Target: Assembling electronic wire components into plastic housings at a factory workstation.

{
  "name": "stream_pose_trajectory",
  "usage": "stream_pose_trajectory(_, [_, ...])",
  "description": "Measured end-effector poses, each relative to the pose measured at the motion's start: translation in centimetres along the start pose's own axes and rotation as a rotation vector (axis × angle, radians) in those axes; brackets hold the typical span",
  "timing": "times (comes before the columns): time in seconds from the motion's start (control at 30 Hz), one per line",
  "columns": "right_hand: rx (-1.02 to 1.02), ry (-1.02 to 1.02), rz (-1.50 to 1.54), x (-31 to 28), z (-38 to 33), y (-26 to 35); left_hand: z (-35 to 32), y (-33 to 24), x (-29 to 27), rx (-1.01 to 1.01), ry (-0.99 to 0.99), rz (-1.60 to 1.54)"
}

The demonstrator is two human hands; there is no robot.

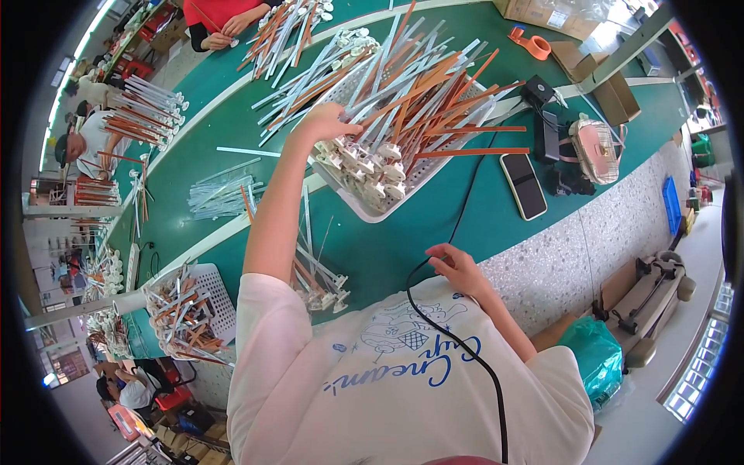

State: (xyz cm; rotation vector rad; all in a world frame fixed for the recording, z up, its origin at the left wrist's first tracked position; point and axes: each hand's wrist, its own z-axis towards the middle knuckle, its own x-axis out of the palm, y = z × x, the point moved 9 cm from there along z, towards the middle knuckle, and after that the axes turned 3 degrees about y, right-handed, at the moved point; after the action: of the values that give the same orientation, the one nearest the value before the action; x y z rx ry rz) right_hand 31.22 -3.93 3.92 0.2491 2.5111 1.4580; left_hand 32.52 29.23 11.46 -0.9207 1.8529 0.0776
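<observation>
A white perforated basket (385, 209) stands on the green table, heaped with long thin brown and silvery strips (434, 93). White plastic end pieces (372, 168) cluster at its near corner. My left hand (322, 124) reaches over the basket's left side, its fingers bent among the strips just above those end pieces; what they grip is hidden. Lower down, in front of my shirt, my right hand (457, 267) hovers with loosely curved fingers spread apart and nothing between them. A black cable (422, 267) hangs just left of its fingertips.
More strips with white ends (322, 291) lie near my left side, and clear strips (221, 194) to the left. Another filled basket (213, 291) sits lower left. A phone (525, 186), pouch (593, 147) and orange tape dispenser (531, 43) lie right. A co-worker's hands (232, 27) show across the table.
</observation>
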Motion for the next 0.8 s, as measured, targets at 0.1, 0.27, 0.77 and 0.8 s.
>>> stream_pose_trajectory(0.1, [-0.019,0.014,-0.015,0.1,-0.2,0.9,0.5,1.8,-0.9,0.082,-0.118,0.001])
stream_pose_trajectory(0.27, [-0.033,0.005,-0.009,-0.3,0.1,0.6,-0.6,1.7,-2.7,0.111,-0.135,-0.120])
stream_pose_trajectory(0.77, [-0.187,0.012,-0.188,-1.5,0.8,4.9,-12.9,-0.1,-18.2,0.346,-0.178,-0.869])
stream_pose_trajectory(0.8, [-0.177,0.020,-0.183,-1.4,0.8,4.8,-13.1,-0.4,-17.5,0.340,-0.190,-0.864])
